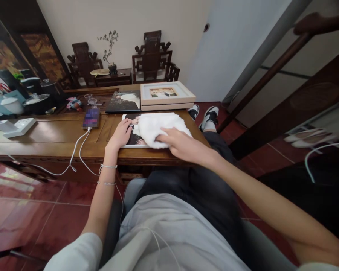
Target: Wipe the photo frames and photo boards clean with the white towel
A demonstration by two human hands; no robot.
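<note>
A white-edged photo panel (131,140) with a printed picture lies flat near the front edge of the wooden table. My left hand (121,133) rests on its left side, fingers laid over the surface, holding nothing. Over the right part of the panel spreads a fluffy white cloth (165,122), which hides much of the picture. My right hand (180,145) grips the near side of this cloth, with the fingertips partly tucked into its folds.
Behind the panel are a dark photo panel (122,101) and framed pictures (168,96), stacked. To the left lie a phone (91,118) on a white cable and a power strip (19,128). Pots (36,101) stand at far left. A wooden rail (271,67) runs on the right.
</note>
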